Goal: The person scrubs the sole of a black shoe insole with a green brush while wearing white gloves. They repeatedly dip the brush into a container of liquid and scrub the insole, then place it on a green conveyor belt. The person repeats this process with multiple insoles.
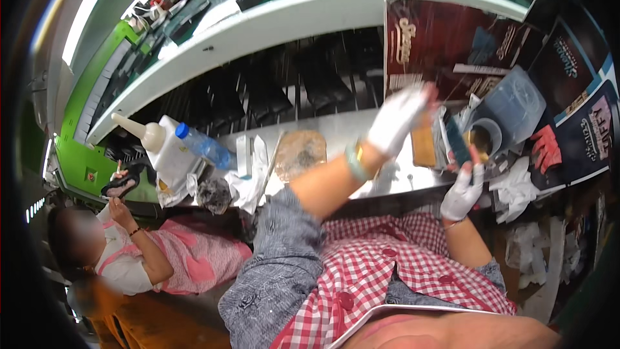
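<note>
Left hand: white glove with bare fingertips, right of centre in the frame, raised over the metal bench. Fingers point to the upper right, in front of the dark red carton; motion blur, so cannot tell how far they are spread or whether they hold anything. Pale green bangle at the wrist.

Right hand: same type of glove, lower right of centre. Thumb and fingers bent and closed about the lower end of a dark teal flat strip, which stands tilted, its upper end leaning left. Exact kind of strip not resolved.

Around the strip: tan block to its left; translucent cup just to its right, with a clear plastic tub tipped beside that. Farther right, coral-red glove and crumpled white cloth.

Left of centre: stained brown disc, blue-capped bottle, white nozzle bottle. Black boots on the rack behind, upper middle.

Lower left: co-worker in a pink apron, hands at a dark shoe.
</note>
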Motion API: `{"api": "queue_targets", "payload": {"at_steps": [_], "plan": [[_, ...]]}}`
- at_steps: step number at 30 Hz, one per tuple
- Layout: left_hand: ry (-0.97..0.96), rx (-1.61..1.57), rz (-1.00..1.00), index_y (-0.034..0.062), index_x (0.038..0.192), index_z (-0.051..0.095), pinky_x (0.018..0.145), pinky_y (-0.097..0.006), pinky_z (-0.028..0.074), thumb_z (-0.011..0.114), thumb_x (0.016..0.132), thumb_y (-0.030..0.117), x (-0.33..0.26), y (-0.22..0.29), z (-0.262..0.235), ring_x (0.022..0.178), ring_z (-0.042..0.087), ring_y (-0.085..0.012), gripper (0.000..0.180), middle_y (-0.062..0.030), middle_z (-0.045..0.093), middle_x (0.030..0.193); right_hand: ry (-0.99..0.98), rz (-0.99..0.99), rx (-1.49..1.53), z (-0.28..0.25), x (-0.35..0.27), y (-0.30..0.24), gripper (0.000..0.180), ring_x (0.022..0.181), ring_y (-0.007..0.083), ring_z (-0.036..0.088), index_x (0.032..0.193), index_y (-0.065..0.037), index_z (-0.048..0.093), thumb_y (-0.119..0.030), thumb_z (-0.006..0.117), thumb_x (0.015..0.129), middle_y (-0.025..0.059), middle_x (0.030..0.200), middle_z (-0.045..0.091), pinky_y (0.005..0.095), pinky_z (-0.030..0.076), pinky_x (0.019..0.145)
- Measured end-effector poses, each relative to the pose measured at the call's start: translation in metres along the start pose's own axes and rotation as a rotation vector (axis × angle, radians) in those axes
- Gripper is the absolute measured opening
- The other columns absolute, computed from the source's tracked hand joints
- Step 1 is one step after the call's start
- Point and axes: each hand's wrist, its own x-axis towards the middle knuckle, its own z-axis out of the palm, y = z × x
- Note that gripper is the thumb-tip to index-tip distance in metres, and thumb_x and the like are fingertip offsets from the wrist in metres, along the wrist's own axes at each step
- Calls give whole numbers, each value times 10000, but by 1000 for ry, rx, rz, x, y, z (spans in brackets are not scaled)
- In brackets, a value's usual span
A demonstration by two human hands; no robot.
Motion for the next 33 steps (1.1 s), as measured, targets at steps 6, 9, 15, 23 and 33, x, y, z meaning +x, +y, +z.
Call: {"api": "queue_targets", "payload": {"at_steps": [6,9,15,23,33], "plan": [[384,152,-330,5,1163,543,577,-222,487,473,920,167,-124,-93,-55,660,549,-97,300,-86,605,942,-300,-314,-312,9,-19,35,291,985,195,575,1188,17,536,-35,486,907,132,1119,593,292,446,851],[301,197,-323,5,1174,537,570,-192,454,482,916,151,-137,-102,-55,632,516,-69,301,-70,600,915,-373,-332,-234,26,-19,50,301,1027,278,587,1163,8,559,-1,510,865,180,1113,594,323,433,893],[243,163,-341,10,1182,537,558,-183,429,476,920,127,-134,-104,-50,623,494,-44,293,-35,596,891,-346,-298,-191,42,-26,99,295,1031,255,585,1153,-16,588,-10,540,862,168,1134,595,300,424,905],[213,167,-273,17,1184,540,576,-191,441,485,930,152,-137,-118,-54,655,514,-55,293,-34,600,905,-470,-140,-163,43,-28,80,358,672,123,570,1194,-89,583,7,521,855,58,872,643,254,474,651],[239,278,-200,1,1156,556,576,-206,453,486,931,145,-126,-136,-67,649,541,-69,276,-49,613,891,-568,-39,-225,51,-24,107,330,708,201,586,1204,-53,559,-50,462,888,137,934,638,277,461,662]]}}
